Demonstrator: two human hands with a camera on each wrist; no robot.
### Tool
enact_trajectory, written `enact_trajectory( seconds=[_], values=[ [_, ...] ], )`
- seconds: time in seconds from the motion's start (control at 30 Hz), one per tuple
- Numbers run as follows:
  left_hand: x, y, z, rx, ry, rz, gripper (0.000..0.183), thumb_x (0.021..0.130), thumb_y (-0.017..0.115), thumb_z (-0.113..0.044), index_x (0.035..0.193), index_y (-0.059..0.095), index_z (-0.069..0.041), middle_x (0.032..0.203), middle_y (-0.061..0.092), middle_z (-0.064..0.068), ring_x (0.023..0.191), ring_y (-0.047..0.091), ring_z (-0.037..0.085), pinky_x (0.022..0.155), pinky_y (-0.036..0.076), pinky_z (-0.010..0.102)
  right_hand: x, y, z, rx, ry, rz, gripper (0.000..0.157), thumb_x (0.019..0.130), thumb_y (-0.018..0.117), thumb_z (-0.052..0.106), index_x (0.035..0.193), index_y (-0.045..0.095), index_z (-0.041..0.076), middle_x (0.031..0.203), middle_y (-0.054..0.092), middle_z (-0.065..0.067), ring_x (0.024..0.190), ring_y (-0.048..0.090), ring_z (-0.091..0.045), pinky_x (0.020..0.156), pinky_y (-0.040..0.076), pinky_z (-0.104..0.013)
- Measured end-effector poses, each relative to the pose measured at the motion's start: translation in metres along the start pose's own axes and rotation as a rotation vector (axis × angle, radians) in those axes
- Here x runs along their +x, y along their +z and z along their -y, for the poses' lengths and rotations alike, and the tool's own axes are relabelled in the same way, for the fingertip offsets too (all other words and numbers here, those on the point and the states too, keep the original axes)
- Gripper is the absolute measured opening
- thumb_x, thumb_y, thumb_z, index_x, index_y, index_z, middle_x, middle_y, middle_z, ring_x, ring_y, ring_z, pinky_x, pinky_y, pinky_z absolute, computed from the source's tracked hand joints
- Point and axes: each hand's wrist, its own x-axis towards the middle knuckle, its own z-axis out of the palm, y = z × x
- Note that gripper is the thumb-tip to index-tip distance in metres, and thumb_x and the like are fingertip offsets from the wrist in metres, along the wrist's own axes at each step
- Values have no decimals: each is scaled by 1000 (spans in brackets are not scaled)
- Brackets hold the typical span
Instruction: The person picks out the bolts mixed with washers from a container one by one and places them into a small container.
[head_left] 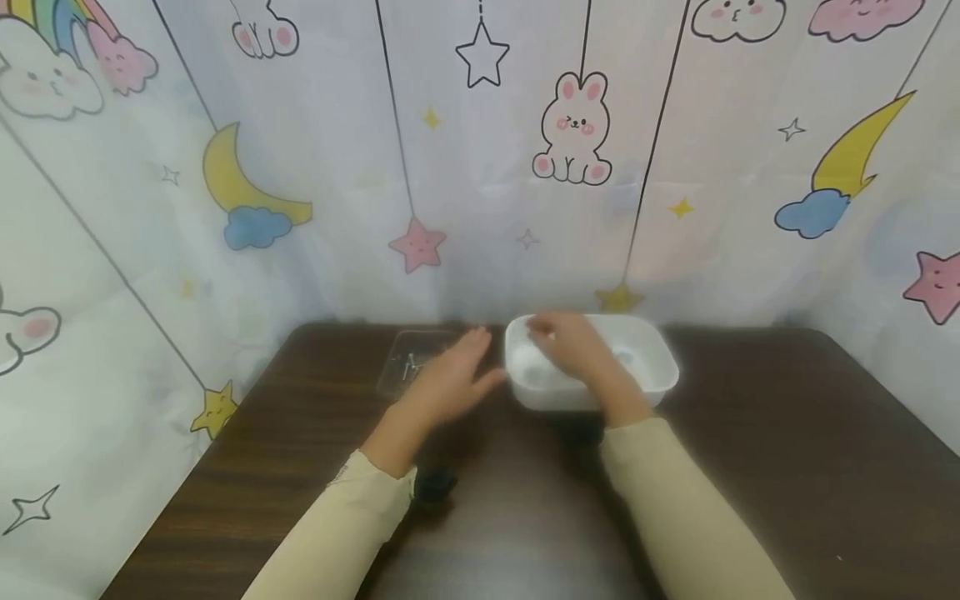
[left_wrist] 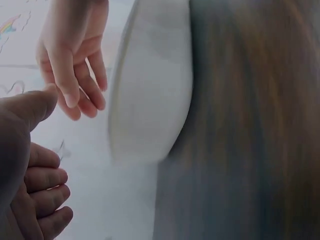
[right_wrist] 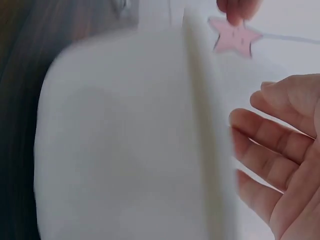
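Above the table my left hand (head_left: 450,379) has its fingers stretched out and its thumb apart, with nothing in it. It overlaps the right part of a clear shallow tray (head_left: 390,379), where a few small shiny metal pieces (head_left: 409,367) lie. My right hand (head_left: 572,343) hovers over the left half of a white rounded tub (head_left: 551,402). In the right wrist view its fingers (right_wrist: 275,137) are loosely bent beside the tub's rim and hold nothing. The left wrist view has both hands near each other, the thumb (left_wrist: 30,107) of the left pointing toward the right hand (left_wrist: 75,60).
Both tray and tub stand near the back edge of a dark wood-grain table (head_left: 787,467). A pale curtain (head_left: 495,167) with printed rabbits, stars and moons hangs right behind it. Near the left wrist a small black object (head_left: 435,483) shows.
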Motion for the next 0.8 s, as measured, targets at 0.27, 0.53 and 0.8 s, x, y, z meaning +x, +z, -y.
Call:
enact_trajectory(
  seconds=[0.27, 0.53, 0.8],
  values=[
    [16, 28, -24, 6, 36, 15, 74, 101, 47, -50, 155, 27, -5, 162, 26, 14, 147, 29, 29, 119, 30, 47, -19, -18, -51, -80, 91, -8, 35, 100, 53, 22, 126, 63, 1, 127, 64, -22, 118, 59, -41, 106, 43, -54],
    [18, 43, -22, 46, -13, 53, 79, 100, 45, -54, 155, 24, -1, 162, 23, 15, 148, 28, 30, 120, 28, 44, -25, -25, -75, -177, 154, -33, 29, 97, 54, 23, 117, 69, 7, 120, 69, -16, 113, 62, -37, 102, 46, -54],
    [18, 46, -22, 46, 10, 44, 80, 99, 47, -54, 154, 25, -1, 161, 25, 16, 147, 30, 30, 120, 29, 44, -27, -17, -89, -132, 190, 50, 13, 88, 54, 7, 94, 65, 2, 90, 67, -15, 81, 61, -30, 75, 53, -47]
  ],
)
